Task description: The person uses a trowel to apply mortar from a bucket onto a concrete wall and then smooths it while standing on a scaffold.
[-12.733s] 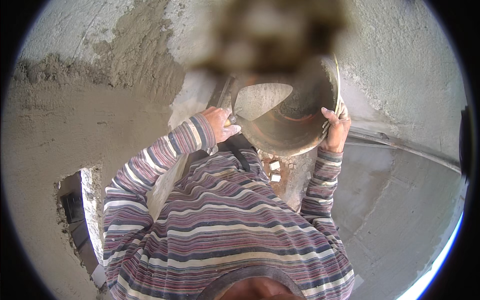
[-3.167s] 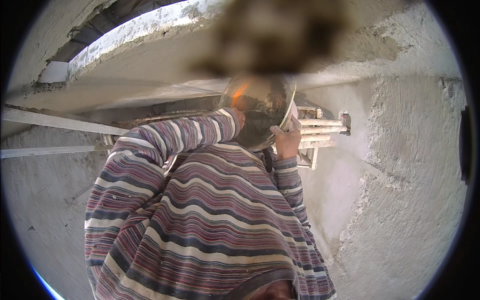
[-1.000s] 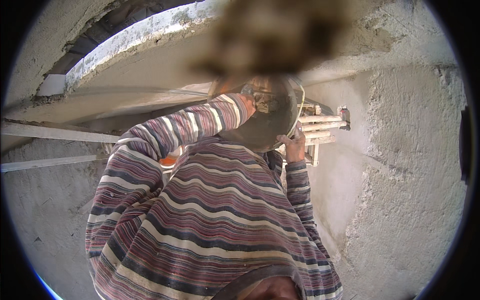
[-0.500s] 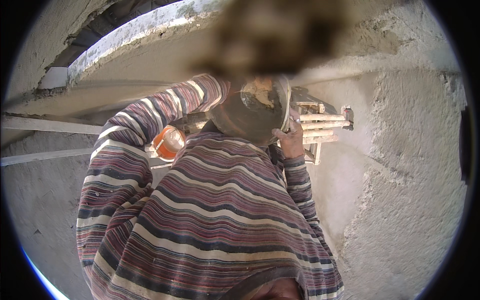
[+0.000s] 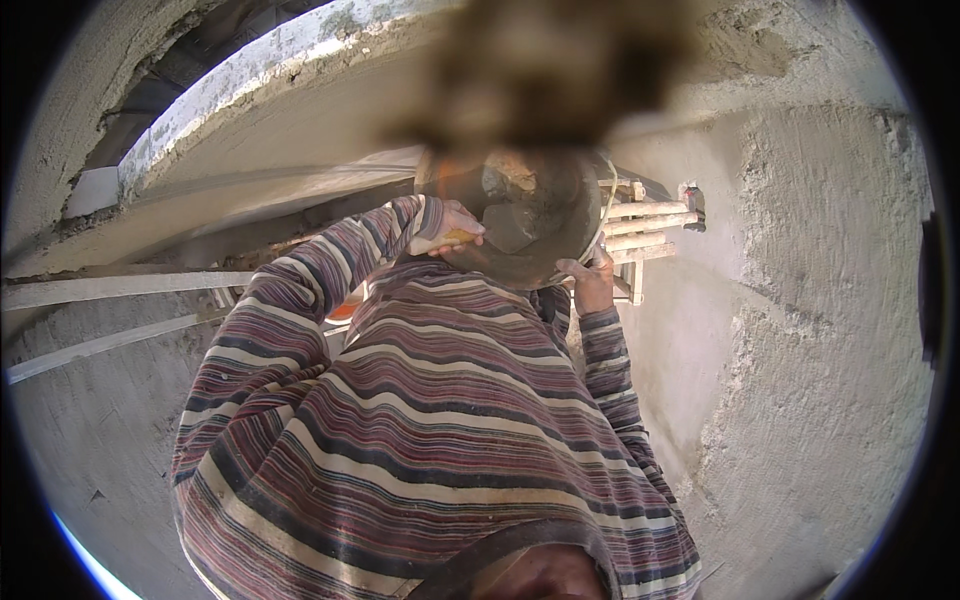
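Note:
My left hand [image 5: 452,222] is closed round the yellowish handle of a trowel [image 5: 508,228], whose grey blade lies inside a round, dark bucket [image 5: 575,240]. A pale lump of mortar [image 5: 515,172] sits in the bucket near the blade. On the bucket's near right side, my right hand [image 5: 592,282] grips the rim, thumb on the inner side and fingers mostly hidden behind it. The bucket's far edge is covered by a blurred brown shape [image 5: 560,75] close to the camera.
Wooden bars of a scaffold or stand [image 5: 645,225] show below and right of the bucket. Part of an orange bucket [image 5: 343,311] appears under my left arm. A rough plastered wall [image 5: 820,300] rises at the right, a curved ledge [image 5: 270,75] at upper left, pale planks [image 5: 110,290] at left.
My left hand, hidden before behind the blurred shape, has come down toward me, and the trowel now shows inside the bucket. My right hand still grips the rim. The bucket has shifted slightly right.

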A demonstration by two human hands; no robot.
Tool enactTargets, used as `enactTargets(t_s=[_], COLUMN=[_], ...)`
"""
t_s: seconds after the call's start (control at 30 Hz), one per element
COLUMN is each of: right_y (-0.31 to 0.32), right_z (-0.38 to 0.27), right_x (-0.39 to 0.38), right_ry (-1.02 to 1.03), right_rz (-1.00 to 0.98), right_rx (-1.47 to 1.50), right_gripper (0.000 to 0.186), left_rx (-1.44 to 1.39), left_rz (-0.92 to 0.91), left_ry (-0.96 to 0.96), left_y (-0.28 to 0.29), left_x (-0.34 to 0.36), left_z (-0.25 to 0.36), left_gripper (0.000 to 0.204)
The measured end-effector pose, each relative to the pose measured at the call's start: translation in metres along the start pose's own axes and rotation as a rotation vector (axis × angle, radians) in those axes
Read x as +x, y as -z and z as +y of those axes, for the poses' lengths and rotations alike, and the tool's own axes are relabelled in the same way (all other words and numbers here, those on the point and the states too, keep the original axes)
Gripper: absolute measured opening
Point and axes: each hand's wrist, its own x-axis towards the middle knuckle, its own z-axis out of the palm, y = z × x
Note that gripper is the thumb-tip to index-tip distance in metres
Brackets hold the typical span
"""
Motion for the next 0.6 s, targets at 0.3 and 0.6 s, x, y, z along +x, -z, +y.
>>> enactTargets(t_s=[0.3, 0.6], right_y=[-0.002, -0.016], right_z=[0.001, -0.015], right_x=[-0.006, 0.013], right_ry=[-0.036, 0.076], right_rz=[0.164, 0.094], right_rx=[0.179, 0.244], right_gripper=[0.037, 0.050], left_rx=[0.134, 1.714], left_rz=[0.382, 0.815], left_ry=[-0.150, 0.065], left_y=[-0.049, -0.066], left_x=[-0.005, 0.007], left_z=[0.039, 0.043], left_gripper=[0.050, 0.033])
